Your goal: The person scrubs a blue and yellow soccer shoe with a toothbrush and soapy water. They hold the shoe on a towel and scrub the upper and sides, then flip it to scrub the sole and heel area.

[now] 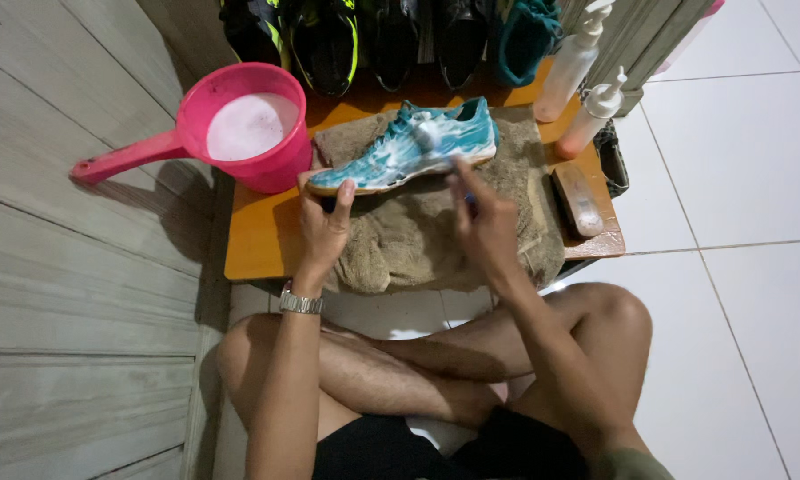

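Hands set at the soapy teal shoe [409, 147], laid on the brown towel [417, 236].
The toe is pinched by the left hand [324, 222]; a small blue-handled brush [467, 191] is gripped in the curled fingers of the right hand [487, 222], wrist bent.

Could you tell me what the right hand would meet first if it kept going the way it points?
Most likely the foamy teal shoe: the right hand aims up at its side, very close, though depth is unclear.

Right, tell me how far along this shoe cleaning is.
Foam already covers the side of the teal sports shoe on the beige towel. The left hand steadies its toe while the right hand scrubs with a small brush. The suds are not yet wiped off.
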